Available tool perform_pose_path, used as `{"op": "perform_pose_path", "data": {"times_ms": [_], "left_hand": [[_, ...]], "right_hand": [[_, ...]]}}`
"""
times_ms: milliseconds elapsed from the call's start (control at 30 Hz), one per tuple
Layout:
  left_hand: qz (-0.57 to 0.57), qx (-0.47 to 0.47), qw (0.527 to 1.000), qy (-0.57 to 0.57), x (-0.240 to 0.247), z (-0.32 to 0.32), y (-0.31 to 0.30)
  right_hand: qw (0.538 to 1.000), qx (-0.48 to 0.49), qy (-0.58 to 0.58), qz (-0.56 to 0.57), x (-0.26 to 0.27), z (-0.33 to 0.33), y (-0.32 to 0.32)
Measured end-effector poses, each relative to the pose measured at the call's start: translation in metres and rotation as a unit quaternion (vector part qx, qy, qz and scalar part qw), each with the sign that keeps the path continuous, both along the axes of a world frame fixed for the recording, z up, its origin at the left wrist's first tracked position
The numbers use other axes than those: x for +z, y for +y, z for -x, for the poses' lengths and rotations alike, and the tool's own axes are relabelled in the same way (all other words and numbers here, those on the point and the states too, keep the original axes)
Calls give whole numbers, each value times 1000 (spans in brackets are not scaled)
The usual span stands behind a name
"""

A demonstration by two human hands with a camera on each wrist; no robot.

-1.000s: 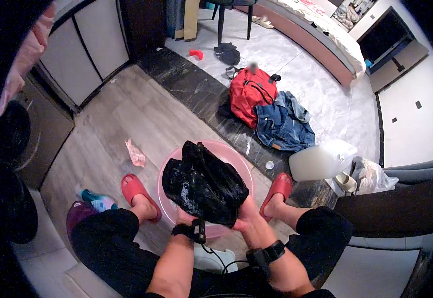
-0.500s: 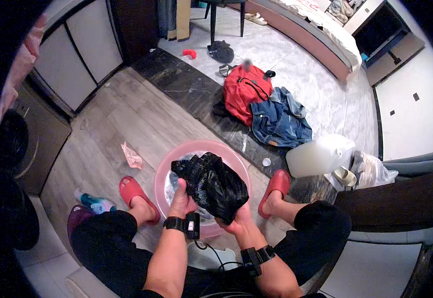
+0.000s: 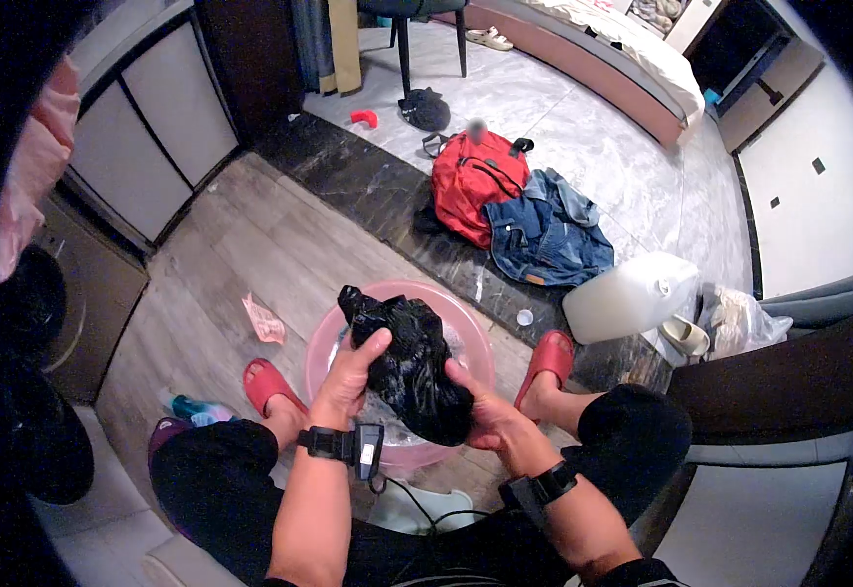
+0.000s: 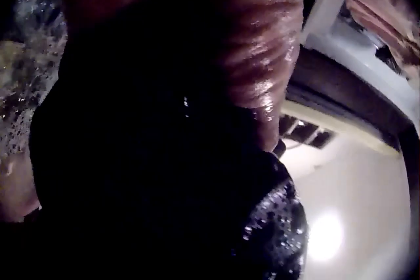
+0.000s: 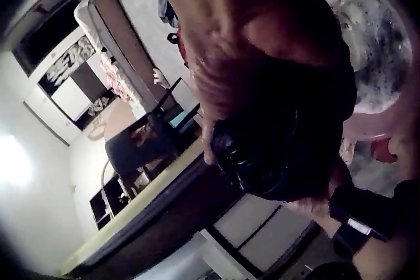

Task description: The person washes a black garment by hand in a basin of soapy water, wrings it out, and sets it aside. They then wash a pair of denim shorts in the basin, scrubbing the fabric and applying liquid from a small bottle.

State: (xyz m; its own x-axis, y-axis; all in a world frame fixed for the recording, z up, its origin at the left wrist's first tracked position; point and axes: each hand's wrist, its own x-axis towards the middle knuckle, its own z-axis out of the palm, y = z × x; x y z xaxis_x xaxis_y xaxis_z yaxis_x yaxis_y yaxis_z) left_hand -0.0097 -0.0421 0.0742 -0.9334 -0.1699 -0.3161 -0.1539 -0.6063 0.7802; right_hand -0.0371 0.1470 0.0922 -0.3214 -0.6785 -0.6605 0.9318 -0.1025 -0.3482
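Observation:
Wet black cloth (image 3: 412,367) is bunched between both hands above a pink basin (image 3: 485,338) holding sudsy water. The left hand (image 3: 348,377) grips its left side, thumb lying on top. At the lower right side the right hand (image 3: 495,411) holds it, thumb over the edge. In the left wrist view the cloth (image 4: 275,234) shines with suds beside the wet left hand (image 4: 262,43). The right wrist view shows the right hand (image 5: 226,76) wrapped round the dark cloth (image 5: 262,155), which hides some of its fingers.
Red slippers (image 3: 550,367) flank the basin. Beyond it lie a red backpack (image 3: 480,186), a denim garment (image 3: 549,235) and a black cap (image 3: 425,110). A white jug (image 3: 632,296) is at the right; a pink wrapper (image 3: 264,320) lies on the left floor.
The cloth has become more bunched and narrower. The left hand let its thumb come off the cloth, then moved up and left and took hold again with the thumb on top.

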Motion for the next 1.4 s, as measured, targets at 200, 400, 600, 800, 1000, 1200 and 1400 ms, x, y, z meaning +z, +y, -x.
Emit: {"op": "perform_pose_path", "data": {"times_ms": [200,400,600,800,1000,1200,1400], "left_hand": [[274,-110,954,-55,37,5,3],[470,-198,857,-68,41,0,-1],[575,-240,780,-61,31,7,-8],[620,-308,695,-196,17,23,-1],[634,-372,632,-247,5,33,-3],[629,-442,588,-251,-27,25,-4],[624,-384,627,-264,-34,33,-16]], "right_hand": [[978,156,123,-62,25,11,2],[918,263,279,-99,29,16,-4],[829,347,407,-163,18,22,-18],[712,443,465,-284,-3,34,-28],[589,513,530,-330,-10,32,-47],[479,548,616,-301,-29,18,-44],[528,514,586,-337,-21,21,-46]]}}
